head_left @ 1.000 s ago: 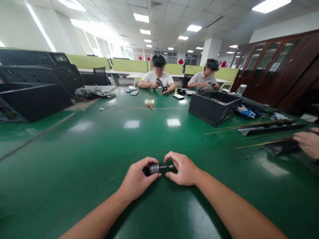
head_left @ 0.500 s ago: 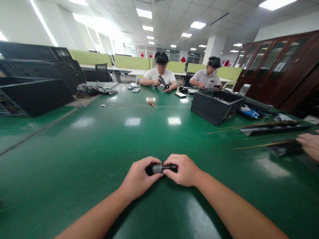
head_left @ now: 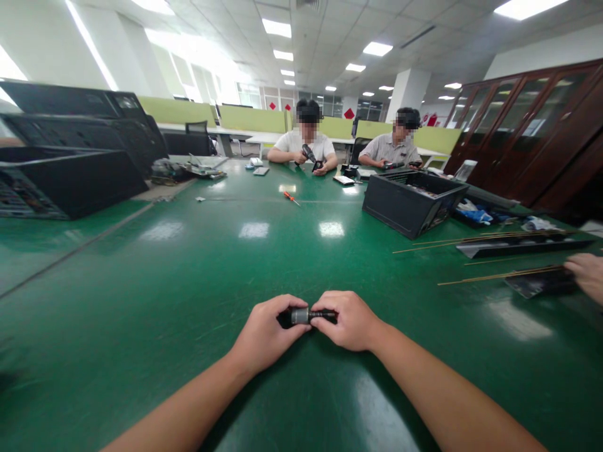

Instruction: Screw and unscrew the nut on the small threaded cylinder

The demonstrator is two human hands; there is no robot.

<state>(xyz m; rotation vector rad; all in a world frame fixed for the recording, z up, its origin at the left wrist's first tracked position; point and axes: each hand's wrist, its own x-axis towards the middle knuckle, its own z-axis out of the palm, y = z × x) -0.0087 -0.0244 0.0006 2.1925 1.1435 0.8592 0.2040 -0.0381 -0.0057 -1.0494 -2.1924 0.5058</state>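
Observation:
A small part made of a grey cylinder with a thin dark ringed shaft [head_left: 300, 316] is held level between my two hands, just above the green table. My left hand [head_left: 259, 329] is closed round its left end, thumb and fingers on the cylinder; the palm hides that end in shadow. From the other side, my right hand [head_left: 349, 320] pinches the dark shaft between thumb and fingertips. The fingertips of both hands nearly meet where cylinder and shaft join. The part's exact kind is too small to make out.
An orange screwdriver [head_left: 291, 198] lies farther out on the green table [head_left: 207, 276]. Black computer cases stand right [head_left: 409, 204] and left [head_left: 80, 182]. Thin rods [head_left: 490, 276] and another person's hand [head_left: 585, 273] are at right. Two people sit opposite, one with a power drill [head_left: 308, 152].
My hands keep their grip on the part with hardly any movement. The whole view has shifted slightly, and the thin rods by the other person's hand at right have moved a little.

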